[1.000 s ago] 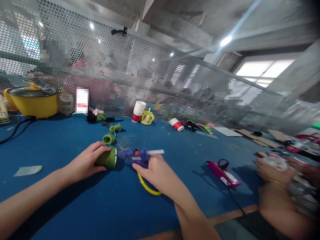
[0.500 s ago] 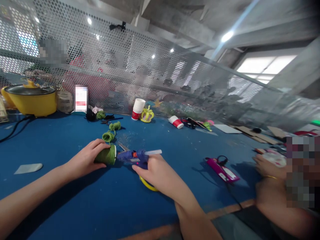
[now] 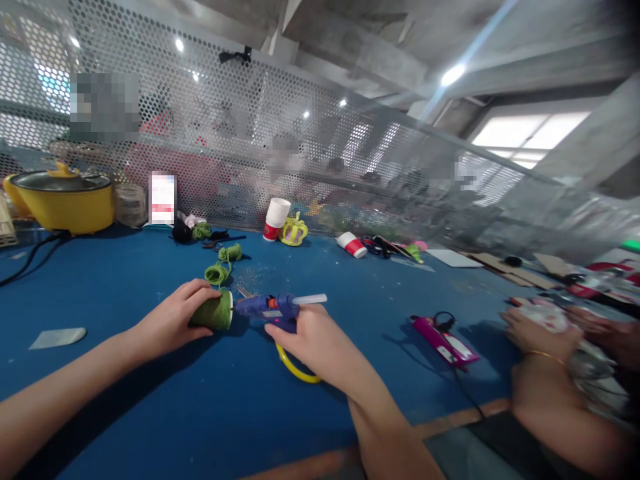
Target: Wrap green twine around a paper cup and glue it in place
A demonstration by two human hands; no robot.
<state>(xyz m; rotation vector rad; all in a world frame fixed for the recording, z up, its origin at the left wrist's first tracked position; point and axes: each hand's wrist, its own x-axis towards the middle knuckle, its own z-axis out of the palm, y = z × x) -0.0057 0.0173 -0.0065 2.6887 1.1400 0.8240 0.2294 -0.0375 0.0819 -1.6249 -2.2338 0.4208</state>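
Note:
My left hand (image 3: 173, 320) grips a paper cup wrapped in green cord (image 3: 214, 311), lying on its side on the blue table (image 3: 200, 407). My right hand (image 3: 310, 339) holds a blue glue gun (image 3: 273, 307) with a white glue stick at its back. The gun's nozzle points left and meets the cup's rim. A yellow cable (image 3: 295, 369) loops under my right hand. Loose green cord (image 3: 219, 270) trails away behind the cup.
A yellow pot (image 3: 63, 200) stands at the far left by the perforated screen (image 3: 240, 133). Paper cups (image 3: 276, 220), a yellow crown (image 3: 294, 231) and scissors (image 3: 380, 248) lie at the back. A pink glue gun (image 3: 443, 339) lies right. Another person's hands (image 3: 540, 333) work at the right.
The view shifted slightly. Both my hands keep their hold, and the glue gun's nozzle stays at the cup's rim. The other person's hands moved a little at the right.

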